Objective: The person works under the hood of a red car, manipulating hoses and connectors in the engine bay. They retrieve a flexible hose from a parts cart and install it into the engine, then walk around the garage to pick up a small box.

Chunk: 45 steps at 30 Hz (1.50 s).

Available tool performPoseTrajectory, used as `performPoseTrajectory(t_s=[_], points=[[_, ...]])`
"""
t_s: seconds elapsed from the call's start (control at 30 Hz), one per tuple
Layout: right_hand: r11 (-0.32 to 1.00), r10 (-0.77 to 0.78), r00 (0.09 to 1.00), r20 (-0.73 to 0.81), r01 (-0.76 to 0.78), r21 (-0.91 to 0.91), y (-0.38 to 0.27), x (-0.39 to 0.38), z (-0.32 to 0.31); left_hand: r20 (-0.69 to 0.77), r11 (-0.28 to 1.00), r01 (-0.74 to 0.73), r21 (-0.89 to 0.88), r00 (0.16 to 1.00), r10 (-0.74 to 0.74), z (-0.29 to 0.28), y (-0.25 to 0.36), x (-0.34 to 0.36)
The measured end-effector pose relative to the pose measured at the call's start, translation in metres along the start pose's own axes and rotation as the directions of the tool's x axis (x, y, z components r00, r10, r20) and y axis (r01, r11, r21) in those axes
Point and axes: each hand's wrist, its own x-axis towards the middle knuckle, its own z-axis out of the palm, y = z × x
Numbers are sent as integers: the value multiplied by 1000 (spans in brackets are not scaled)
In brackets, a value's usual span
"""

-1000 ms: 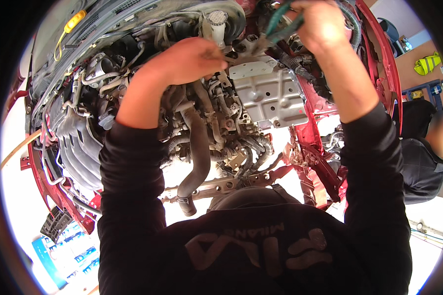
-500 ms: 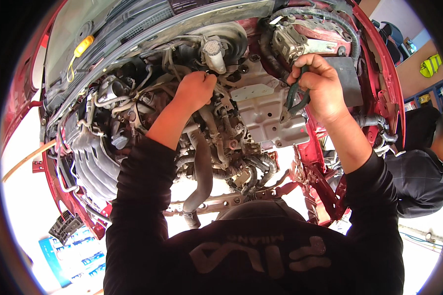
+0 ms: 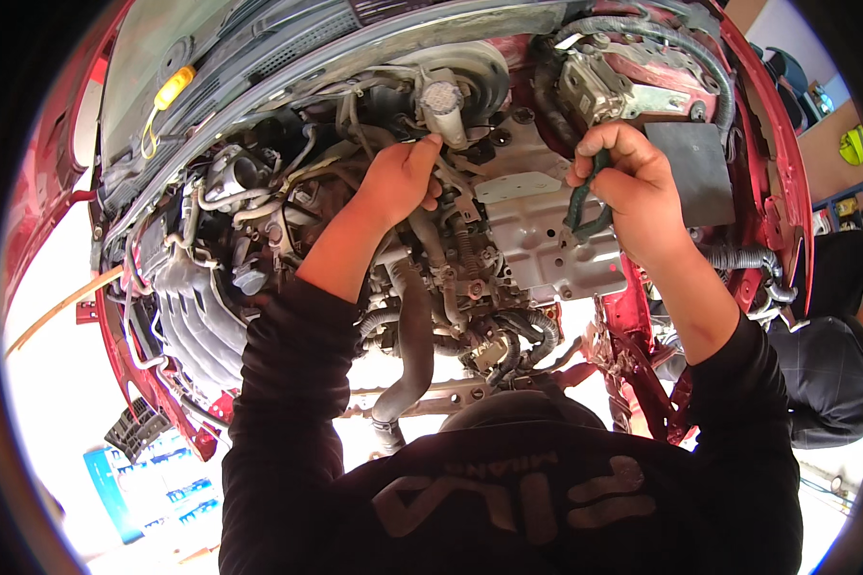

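My left hand is closed over the engine bay, its thumb beside the pale cylindrical reservoir. What its fingers pinch, if anything, is hidden. In my right hand I hold pliers with dark green handles, above the grey metal plate on the right side of the bay. The handles point down and to the left; the jaws are hard to make out. Just beyond this hand sits a metal bracket unit. Hoses and pipes run below my left hand, among them a thick black hose.
A ribbed engine cover lies at the left. A yellow tool with a cord rests by the windscreen. Red body panels frame the bay. At the right edge, a person in dark clothes is close by.
The whole scene has shifted slightly right in view. My left hand has turned, its thumb now pointing up toward the reservoir. The pliers have turned in my right hand, so their jaws show less.
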Motion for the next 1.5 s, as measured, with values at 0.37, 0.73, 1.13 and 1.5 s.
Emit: performPoseTrajectory(t_s=[0.37, 0.73, 1.13, 1.5], points=[[995, 68, 996, -53, -63, 83, -16, 1, 7, -111, 707, -269, 654, 891, 441, 25, -9, 1], [996, 68, 997, -27, -66, 63, -24, 2, 10, -76, 653, -262, 711, 894, 442, 35, 8, 0], [980, 159, 987, 13, -156, -123, -10, -5, -7, -89, 617, -159, 771, 932, 351, 17, 30, -21], [980, 54, 998, 41, -45, -194, -10, -3, -11, -323, 704, -159, 692, 805, 499, 55, -8, -5]])
